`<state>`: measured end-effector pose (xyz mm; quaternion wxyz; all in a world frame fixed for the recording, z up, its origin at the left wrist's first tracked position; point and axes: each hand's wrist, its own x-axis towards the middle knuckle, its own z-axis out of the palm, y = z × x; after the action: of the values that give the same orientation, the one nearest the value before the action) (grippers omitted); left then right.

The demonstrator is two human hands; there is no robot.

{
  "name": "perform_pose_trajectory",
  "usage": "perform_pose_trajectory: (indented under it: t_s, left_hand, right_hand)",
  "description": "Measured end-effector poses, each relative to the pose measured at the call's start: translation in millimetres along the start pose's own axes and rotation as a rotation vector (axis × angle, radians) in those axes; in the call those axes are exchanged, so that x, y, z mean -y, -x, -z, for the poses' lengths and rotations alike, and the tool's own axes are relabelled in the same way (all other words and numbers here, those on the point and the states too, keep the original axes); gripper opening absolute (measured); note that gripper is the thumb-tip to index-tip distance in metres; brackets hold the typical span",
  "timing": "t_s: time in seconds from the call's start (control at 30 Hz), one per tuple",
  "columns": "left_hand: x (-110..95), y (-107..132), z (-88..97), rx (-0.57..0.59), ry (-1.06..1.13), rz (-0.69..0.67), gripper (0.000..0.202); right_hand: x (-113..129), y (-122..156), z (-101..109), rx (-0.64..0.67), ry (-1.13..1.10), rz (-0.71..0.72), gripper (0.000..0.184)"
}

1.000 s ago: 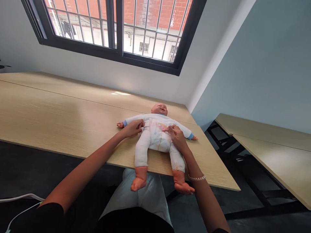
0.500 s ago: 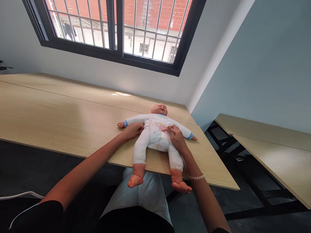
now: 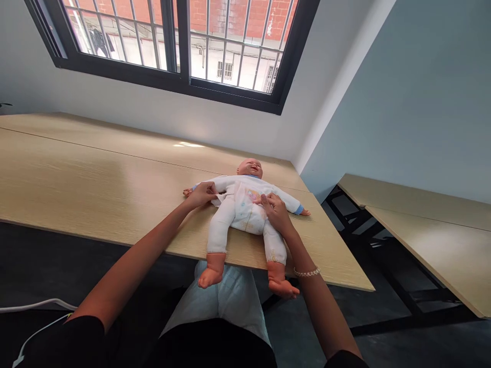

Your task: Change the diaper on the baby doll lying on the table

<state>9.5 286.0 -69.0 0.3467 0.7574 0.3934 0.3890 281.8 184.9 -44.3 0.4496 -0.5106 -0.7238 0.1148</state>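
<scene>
Pale plastic baby doll [image 3: 243,207] in white cloth romper w/ blue cuffs lies face up on light wood-grain tabletop [image 3: 95,179]. Head points toward window wall; both bare feet hang past near edge.

Left hand [image 3: 202,194] is at doll's side on picture-left, just under outstretched sleeve. Fingers curled tight, pinching a fold of romper cloth. Right hand [image 3: 275,210] rests on opp. side of torso at waist/hip level, fingers bent, tips pressed to romper front. Doll's trunk lies between the 2 hands, both touching it. Beaded bracelet [image 3: 307,272] on right wrist, approx. level w/ table edge.

Obscured:
- Right palm faces down, so cannot tell if it grips cloth or only presses.
- Doll's cuff on picture-left is partly hidden behind left hand.
- Print on romper chest is too small to make out.
- Person's lap below table edge is partly covered by doll's legs.
- Second wood tabletop [image 3: 422,225] at right is cut off by frame edge.
</scene>
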Motion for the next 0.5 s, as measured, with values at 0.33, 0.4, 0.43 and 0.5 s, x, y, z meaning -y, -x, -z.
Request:
perform_pose_trajectory:
  t_s: [0.33,0.4,0.43,0.5]
  left_hand:
    - [-11.9,4.7,-3.5,-0.088,-0.068,-0.091,0.015]
    - [-9.0,4.0,-6.4,-0.040,-0.040,-0.090,0.021]
    - [-7.0,3.5,-8.0,-0.008,-0.023,-0.093,0.024]
    - [-2.2,2.4,-11.1,0.046,0.005,-0.096,0.027]
  right_hand:
    - [2.4,0.6,-0.5,0.019,0.014,0.011,0.073]
    - [2.5,0.4,-0.6,0.016,0.012,0.011,0.073]
    - [2.4,0.3,-0.7,0.016,0.011,0.010,0.073]
    - [2.0,0.1,-1.2,0.014,0.007,0.008,0.072]
